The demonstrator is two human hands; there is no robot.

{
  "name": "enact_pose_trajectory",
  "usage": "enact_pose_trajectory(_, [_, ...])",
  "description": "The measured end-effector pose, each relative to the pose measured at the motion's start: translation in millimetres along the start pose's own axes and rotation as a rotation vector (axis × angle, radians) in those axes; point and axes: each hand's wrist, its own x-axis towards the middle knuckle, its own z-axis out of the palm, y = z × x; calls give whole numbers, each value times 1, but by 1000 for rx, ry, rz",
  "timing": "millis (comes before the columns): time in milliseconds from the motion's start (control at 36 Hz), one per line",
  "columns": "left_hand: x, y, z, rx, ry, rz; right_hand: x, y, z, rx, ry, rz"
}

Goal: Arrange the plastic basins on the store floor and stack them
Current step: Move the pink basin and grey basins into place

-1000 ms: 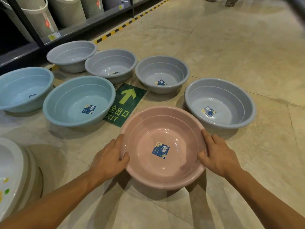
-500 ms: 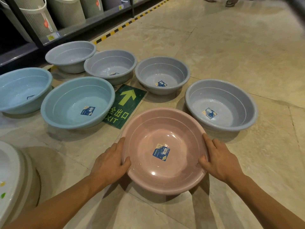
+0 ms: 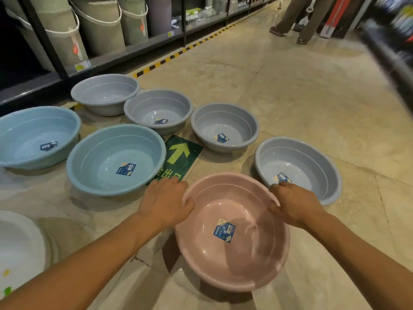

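Pink plastic fills the grip: the pink basin (image 3: 232,233) is held by its rolled rim, the left hand (image 3: 166,203) clasping the edge at about ten o'clock and the right hand (image 3: 295,204) at about two o'clock, thumbs hooked inside, fingers over the outside. It looks lifted and tipped toward the wearer, its near edge lower, though contact with the floor (image 3: 301,90) is hard to judge. Being round, it has no long axis; both hands sit equally close.

The relation that matters: the large grey basin (image 3: 312,162) lies just beside the right hand, at about two o'clock from the pink one, rims nearly touching. At ten o'clock from the grip sits a light blue basin (image 3: 100,159), with another blue basin (image 3: 26,133) farther left. Three smaller grey basins (image 3: 223,124) line up toward twelve o'clock around a green exit sticker (image 3: 181,153).

All are smooth, glossy, shallow rounds with stepped walls and blue labels inside. Nesting pink into a like-sized basin seems likely next.
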Motion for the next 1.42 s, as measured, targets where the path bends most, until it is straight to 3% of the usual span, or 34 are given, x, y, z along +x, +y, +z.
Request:
enact_pose_trajectory(306, [-23, -41, -118, -102, 39, 35, -10, -66, -140, -88, -41, 25])
enact_pose_trajectory(528, [-2, -49, -131, -129, 85, -42, 19, -61, -145, -22, 59, -32])
enact_pose_trajectory(861, [93, 67, -53, -39, 43, -44, 79, 79, -56, 48, 31, -61])
enact_pose_trajectory(1139, [186, 186, 1, -56, 1, 8, 108, 220, -2, 96, 29, 85])
enact_pose_trajectory(1417, [239, 224, 44, -140, -56, -73, 143, 303, 50, 128, 15, 193])
